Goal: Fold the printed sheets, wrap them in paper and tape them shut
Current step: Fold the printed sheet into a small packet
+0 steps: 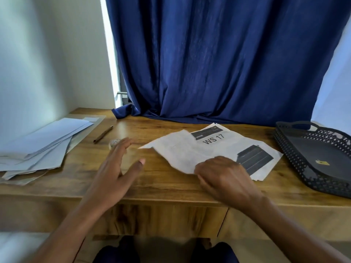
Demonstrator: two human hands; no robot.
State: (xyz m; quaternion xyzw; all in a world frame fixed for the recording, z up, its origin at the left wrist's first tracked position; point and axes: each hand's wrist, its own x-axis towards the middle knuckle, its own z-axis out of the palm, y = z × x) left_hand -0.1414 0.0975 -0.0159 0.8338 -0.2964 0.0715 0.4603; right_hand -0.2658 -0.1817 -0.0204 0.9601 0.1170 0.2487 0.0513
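Our left hand hovers over the desk with fingers spread and nearly straight, thumb out to the side; it holds nothing. Its fingertips point toward a small tape roll just beyond them; we cannot tell whether they touch it.

Our right hand has its fingers curled under, pinching the near edge of the printed sheets. The grip lifts the top sheet's left part off the desk, so a blank flap rises toward the left hand. The sheets lie at desk centre, right of the left hand; the top one reads "WS 17" and carries dark printed blocks.

Outward from the hands:
- A pencil lies beyond the tape roll.
- A loose paper stack sits at the left edge, well apart from the sheets.
- A dark perforated tray sits at the right, near the sheets.
- A blue curtain hangs behind the desk.
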